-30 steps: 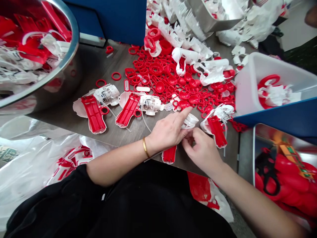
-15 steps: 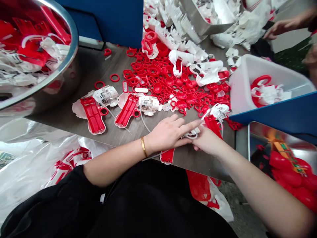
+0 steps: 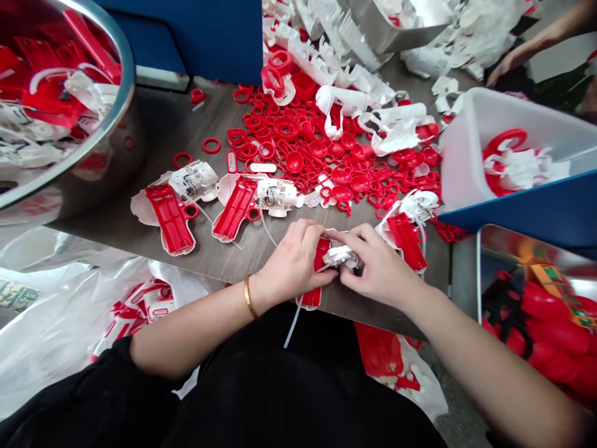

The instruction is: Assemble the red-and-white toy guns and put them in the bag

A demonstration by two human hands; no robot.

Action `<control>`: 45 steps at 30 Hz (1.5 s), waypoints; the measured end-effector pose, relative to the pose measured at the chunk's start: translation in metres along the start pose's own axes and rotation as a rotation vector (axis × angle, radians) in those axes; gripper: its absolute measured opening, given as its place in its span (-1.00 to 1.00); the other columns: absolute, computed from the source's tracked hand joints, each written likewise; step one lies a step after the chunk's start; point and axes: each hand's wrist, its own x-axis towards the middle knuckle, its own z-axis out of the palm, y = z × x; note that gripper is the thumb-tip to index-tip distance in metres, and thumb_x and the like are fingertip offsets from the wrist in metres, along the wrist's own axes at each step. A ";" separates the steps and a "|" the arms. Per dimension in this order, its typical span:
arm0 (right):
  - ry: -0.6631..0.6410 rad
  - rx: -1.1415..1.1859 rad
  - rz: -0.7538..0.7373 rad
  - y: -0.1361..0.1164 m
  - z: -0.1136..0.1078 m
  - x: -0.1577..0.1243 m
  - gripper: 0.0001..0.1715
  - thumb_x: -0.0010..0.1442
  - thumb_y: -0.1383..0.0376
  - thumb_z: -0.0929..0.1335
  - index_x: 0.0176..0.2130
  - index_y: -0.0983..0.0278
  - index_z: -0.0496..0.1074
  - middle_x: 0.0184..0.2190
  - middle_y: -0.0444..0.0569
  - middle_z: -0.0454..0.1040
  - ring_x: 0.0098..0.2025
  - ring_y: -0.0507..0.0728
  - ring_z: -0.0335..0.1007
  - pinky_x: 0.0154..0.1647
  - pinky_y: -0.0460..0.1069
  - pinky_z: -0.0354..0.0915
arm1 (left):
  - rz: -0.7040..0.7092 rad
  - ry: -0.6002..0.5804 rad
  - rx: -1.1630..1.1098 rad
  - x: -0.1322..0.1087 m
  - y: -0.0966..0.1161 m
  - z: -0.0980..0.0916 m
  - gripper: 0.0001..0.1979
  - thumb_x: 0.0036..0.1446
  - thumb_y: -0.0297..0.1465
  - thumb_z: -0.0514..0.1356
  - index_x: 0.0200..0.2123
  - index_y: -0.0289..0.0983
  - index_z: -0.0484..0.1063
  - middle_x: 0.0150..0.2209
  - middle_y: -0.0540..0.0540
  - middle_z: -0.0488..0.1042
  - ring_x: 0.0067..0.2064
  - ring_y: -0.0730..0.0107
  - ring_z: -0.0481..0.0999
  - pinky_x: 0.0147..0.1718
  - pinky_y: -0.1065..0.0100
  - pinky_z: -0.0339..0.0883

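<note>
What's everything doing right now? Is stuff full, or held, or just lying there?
Left hand: holding the red gun-shaped plastic piece.
Right hand: pinching a white plastic part.
Steel bowl: full of red and white pieces.
White plastic tub: holding some pieces.
Red gun-shaped shell: lying flat, untouched.

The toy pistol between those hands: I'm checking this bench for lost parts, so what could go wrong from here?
The white tube hanging from the toy pistol could snag and pull loose. Held in the left hand and right hand just above the bench edge, the pistol might slip and drop toward the plastic bag below.
</note>
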 end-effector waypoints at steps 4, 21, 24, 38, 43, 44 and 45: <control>-0.258 -0.122 0.073 -0.001 -0.013 0.020 -0.34 0.03 0.26 0.37 0.15 0.12 0.33 -0.20 -0.03 0.36 -0.27 0.18 0.44 -0.32 0.05 0.35 | -0.016 -0.033 0.009 0.004 -0.002 0.000 -0.51 -0.10 -0.30 0.32 -0.13 -0.31 0.20 -0.16 -0.18 0.30 -0.10 0.14 0.33 -0.08 0.13 0.36; -0.090 0.487 0.337 0.022 -0.002 -0.005 -0.55 0.17 0.14 0.31 0.03 0.22 0.24 -0.14 0.00 0.48 -0.13 0.19 0.45 -0.12 0.10 0.38 | -0.111 -0.165 0.122 0.009 0.000 -0.009 -0.52 -0.04 -0.16 0.33 -0.17 -0.30 0.25 -0.18 -0.15 0.35 -0.16 0.14 0.32 -0.12 0.11 0.33; 0.057 0.183 0.244 0.023 0.001 -0.008 -0.51 0.14 0.21 0.34 0.06 0.22 0.29 -0.14 0.04 0.44 -0.09 0.23 0.41 -0.07 0.16 0.35 | -0.131 -0.230 0.155 0.013 0.001 -0.010 -0.52 -0.03 -0.14 0.32 -0.17 -0.29 0.24 -0.19 -0.14 0.36 -0.17 0.14 0.33 -0.15 0.11 0.32; 0.176 0.178 0.120 0.034 0.003 -0.011 -0.58 0.08 0.14 0.43 -0.06 0.21 0.49 -0.11 0.06 0.35 -0.14 0.19 0.42 -0.15 0.12 0.43 | -0.203 -0.304 -0.061 0.029 -0.007 -0.024 -0.55 -0.09 -0.22 0.35 -0.25 -0.27 0.20 -0.27 -0.09 0.39 -0.26 0.26 0.41 -0.27 0.26 0.31; 0.005 0.479 0.261 0.048 -0.007 0.002 -0.60 0.04 0.08 0.45 -0.13 0.18 0.54 -0.21 -0.01 0.44 -0.25 0.15 0.46 -0.22 0.09 0.45 | -0.289 -0.447 -0.069 0.046 -0.005 -0.037 -0.55 -0.08 -0.15 0.33 -0.25 -0.25 0.21 -0.41 0.00 0.38 -0.40 0.34 0.40 -0.42 0.35 0.23; -0.035 0.495 0.276 0.051 -0.008 0.004 -0.58 0.02 0.07 0.45 -0.13 0.19 0.55 -0.24 -0.01 0.48 -0.25 0.16 0.46 -0.20 0.10 0.44 | -0.294 -0.467 -0.062 0.049 -0.005 -0.038 -0.54 -0.08 -0.13 0.32 -0.26 -0.25 0.21 -0.43 0.01 0.37 -0.42 0.35 0.39 -0.44 0.35 0.21; -0.071 0.506 0.293 0.055 -0.010 0.007 -0.56 0.01 0.05 0.46 -0.14 0.19 0.56 -0.26 -0.02 0.51 -0.25 0.16 0.47 -0.20 0.11 0.43 | -0.297 -0.483 -0.054 0.050 -0.005 -0.039 -0.54 -0.09 -0.12 0.32 -0.26 -0.25 0.22 -0.44 0.02 0.36 -0.43 0.35 0.39 -0.46 0.36 0.20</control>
